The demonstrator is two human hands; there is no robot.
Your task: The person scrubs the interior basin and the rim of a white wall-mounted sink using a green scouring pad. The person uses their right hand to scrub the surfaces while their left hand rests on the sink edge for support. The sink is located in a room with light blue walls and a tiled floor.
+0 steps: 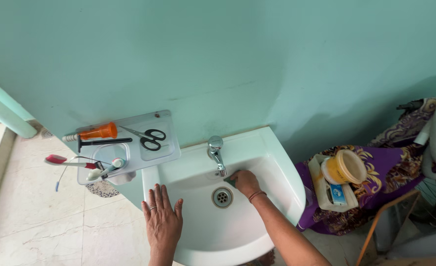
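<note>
Head view, from left to right: a grey plastic wall shelf point(166, 118) is fixed to the pale green wall, carrying an orange-handled screwdriver point(97, 132), a black comb point(105, 142), black-handled steel scissors point(146, 137) and, in its cup holder, a red-and-white toothbrush point(68, 161). Just right of the shelf sits the white ceramic washbasin point(277, 167). The left hand point(162, 216) lies flat on the basin's front left rim, fingers spread and gripping nothing. At the back of the bowl stands a chrome tap point(216, 153), with the round metal drain point(222, 197) below it. The right hand point(245, 182) is inside the bowl just right of the tap's spout, fingers closed on a small dark green scrub pad point(232, 180) pressed against the basin wall. Further right, a purple patterned cloth point(390, 172) holds a round yellow plastic tub point(345, 167).
</note>
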